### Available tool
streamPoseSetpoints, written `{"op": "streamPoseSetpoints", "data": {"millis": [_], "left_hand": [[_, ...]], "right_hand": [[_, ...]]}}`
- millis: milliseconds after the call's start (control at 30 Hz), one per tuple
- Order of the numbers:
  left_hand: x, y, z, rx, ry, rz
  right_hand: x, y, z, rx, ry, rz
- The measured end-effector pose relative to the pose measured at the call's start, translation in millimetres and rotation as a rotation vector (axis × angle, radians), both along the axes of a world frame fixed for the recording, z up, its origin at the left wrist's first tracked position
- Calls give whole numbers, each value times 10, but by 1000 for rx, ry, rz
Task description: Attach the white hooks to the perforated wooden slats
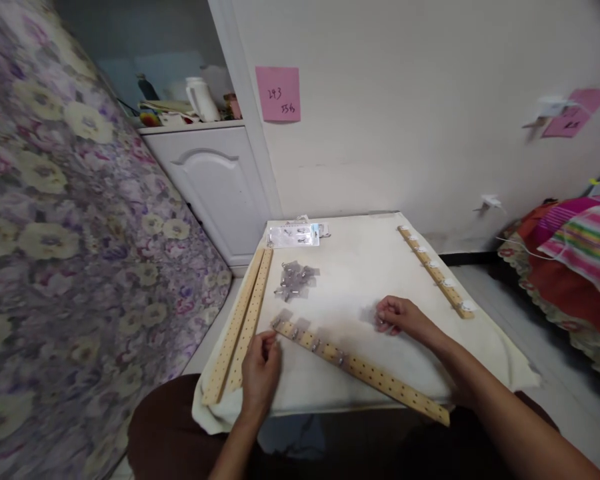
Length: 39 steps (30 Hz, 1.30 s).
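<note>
Nearest, a perforated wooden strip (365,373) lies aslant on the cloth-covered bench (360,267), its right end jutting past the near edge, four small hooks (316,345) along its left half. The left hand (263,365) has its fingers curled at the strip's left end; whether they grip it I cannot tell. The right hand (396,315) pinches a small clear piece (369,315) in its fingers. At left lie two bare strips (253,313), near a cluster of clear hooks (294,280); a clear package (290,235) sits at the far edge

Floral curtain (80,220), white cabinet door (207,190), white jug (203,101), pink notes (280,110).
</note>
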State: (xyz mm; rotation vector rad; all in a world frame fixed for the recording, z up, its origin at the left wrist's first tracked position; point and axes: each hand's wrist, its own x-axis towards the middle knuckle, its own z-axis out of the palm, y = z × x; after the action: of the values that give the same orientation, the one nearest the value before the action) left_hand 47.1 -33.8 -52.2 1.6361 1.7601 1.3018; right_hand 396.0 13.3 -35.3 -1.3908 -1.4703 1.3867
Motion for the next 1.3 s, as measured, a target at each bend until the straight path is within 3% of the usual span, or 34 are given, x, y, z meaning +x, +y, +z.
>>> {"op": "streamPoseSetpoints", "data": {"millis": [167,267,400,467,667,833,1067,1167,1300], "left_hand": [[76,-200,32,-5,-1,-15],[163,-405,71,-42,36,-89],[362,-683,141,-38,112,-246],[491,-782,180,-42,130,-347],[835,-899,283,-73,199,-618],[939,-943,271,-105,243,-726],[987,-1012,164,-161,259,-693],[1010,-1005,139,-145,267,-675],[1028,-948,85,-49,348,-667]], "right_hand": [[118,-333,28,-101,82,194],[46,-470,120,-59,-8,278],[-69,-607,366,285,-437,118],[-97,-656,483,394,-582,103],[-106,-735,562,412,-737,140],[-78,-773,506,339,-489,121],[-36,-699,254,25,-19,217],[-47,-632,99,-79,70,240],[-121,-572,-9,-104,109,271]]}}
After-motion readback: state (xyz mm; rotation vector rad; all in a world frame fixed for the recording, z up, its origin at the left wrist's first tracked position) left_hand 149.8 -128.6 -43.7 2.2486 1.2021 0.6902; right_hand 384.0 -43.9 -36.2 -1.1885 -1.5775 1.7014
